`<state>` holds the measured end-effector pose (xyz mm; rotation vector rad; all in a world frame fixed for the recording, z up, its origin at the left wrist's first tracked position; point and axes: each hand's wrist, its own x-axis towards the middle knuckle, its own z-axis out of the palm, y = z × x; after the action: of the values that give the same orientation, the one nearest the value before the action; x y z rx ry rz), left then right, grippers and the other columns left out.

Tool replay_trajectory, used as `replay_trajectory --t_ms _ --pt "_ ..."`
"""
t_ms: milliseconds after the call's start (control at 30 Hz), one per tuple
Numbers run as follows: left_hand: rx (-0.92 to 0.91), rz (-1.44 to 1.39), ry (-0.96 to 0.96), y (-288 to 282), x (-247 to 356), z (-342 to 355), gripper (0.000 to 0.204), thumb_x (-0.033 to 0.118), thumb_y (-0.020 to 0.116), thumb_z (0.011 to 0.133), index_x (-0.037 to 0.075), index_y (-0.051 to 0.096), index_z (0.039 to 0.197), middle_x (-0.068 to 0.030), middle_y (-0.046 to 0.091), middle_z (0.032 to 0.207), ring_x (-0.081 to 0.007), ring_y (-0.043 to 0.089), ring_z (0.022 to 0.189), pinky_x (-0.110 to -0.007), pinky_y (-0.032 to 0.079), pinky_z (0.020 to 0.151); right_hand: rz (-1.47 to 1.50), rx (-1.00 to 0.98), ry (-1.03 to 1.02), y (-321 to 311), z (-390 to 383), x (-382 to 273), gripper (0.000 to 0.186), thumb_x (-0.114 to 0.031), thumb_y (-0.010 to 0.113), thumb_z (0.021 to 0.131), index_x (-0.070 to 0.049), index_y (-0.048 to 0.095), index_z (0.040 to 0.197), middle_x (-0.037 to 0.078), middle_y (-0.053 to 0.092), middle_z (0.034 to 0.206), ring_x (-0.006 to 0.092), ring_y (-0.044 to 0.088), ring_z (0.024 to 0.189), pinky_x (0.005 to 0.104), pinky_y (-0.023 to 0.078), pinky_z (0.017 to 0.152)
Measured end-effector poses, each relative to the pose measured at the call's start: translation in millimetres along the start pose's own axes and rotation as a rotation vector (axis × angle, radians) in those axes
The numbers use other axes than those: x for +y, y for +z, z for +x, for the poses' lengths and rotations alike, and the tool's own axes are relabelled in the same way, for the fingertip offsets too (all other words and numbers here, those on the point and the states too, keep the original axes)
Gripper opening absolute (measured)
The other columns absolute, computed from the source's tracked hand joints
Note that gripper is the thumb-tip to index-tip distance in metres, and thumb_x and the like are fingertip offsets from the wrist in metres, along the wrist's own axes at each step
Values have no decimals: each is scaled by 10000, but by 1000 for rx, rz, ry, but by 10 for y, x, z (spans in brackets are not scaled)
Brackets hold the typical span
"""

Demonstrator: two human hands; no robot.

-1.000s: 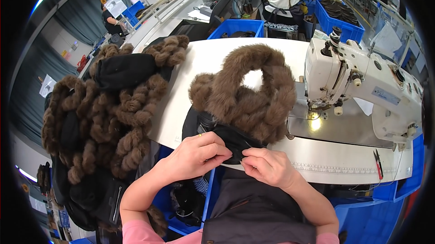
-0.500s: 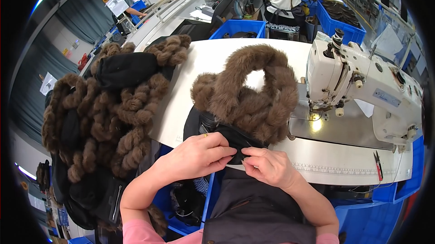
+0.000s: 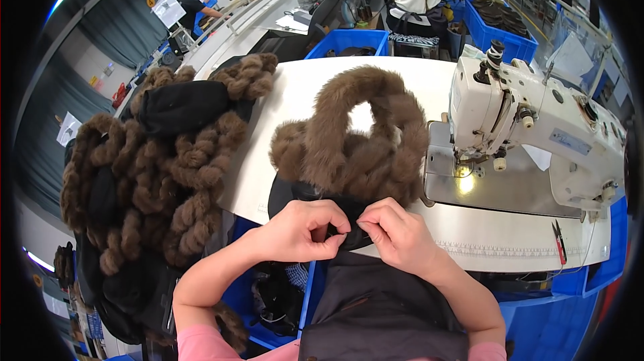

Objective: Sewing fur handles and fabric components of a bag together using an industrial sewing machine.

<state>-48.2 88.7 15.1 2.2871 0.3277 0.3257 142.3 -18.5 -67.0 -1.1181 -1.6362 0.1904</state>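
A bulky loop of brown fur, joined to black fabric, sits upright on the white sewing table right in front of me. At the near edge of this fabric my left hand is closed in a pinch, thumb and forefinger tips together. Close to its right, my right hand pinches too, its fingertips almost meeting those of the left. What lies between the fingertips is too small and dark to make out against the black fabric. Both hands partly cover the lower part of the piece.
A white sewing machine stands on the right, lamp lit. Red-handled thread snips lie near the table's right front. Brown fur and black fabric pieces are heaped at left. Below is a blue bin. Two people work farther back.
My left hand's fingers have arched into a rounder pinch, and my right hand has turned slightly, fingers higher. The fur piece has shifted slightly left in view.
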Motion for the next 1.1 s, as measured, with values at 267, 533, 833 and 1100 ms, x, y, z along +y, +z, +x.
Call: replay_trajectory --t_ms 267,533,833,1100 --pt "-89 -78 -317 -13 195 74 154 74 711 824 18 682 965 -41 633 820 -67 565 573 -242 446 517 -11 -32 -17 -37 -35 16 129 -37 715 864 -27 610 938 83 649 894 233 657 710 321 516 571" --pt "13 31 -255 93 164 18 180 34 687 810 5 684 987 -64 641 815 -100 579 570 -258 463 533 52 -120 -13 -113 16 21 103 -61 710 871 -35 618 910 65 646 911 233 644 709 318 507 571" --pt "-13 -29 -323 63 220 74 158 98 731 845 0 699 965 -74 629 794 -111 591 599 -269 460 555 104 -120 -13 -121 29 94 96 -100 682 903 -35 617 927 55 615 914 239 645 710 334 508 560" --pt "-14 9 -289 83 155 91 144 149 730 912 8 717 939 -50 638 847 -75 566 652 -251 450 571 81 43 69 -61 -73 -9 98 -73 697 884 -27 623 930 59 629 933 232 647 708 323 518 565"
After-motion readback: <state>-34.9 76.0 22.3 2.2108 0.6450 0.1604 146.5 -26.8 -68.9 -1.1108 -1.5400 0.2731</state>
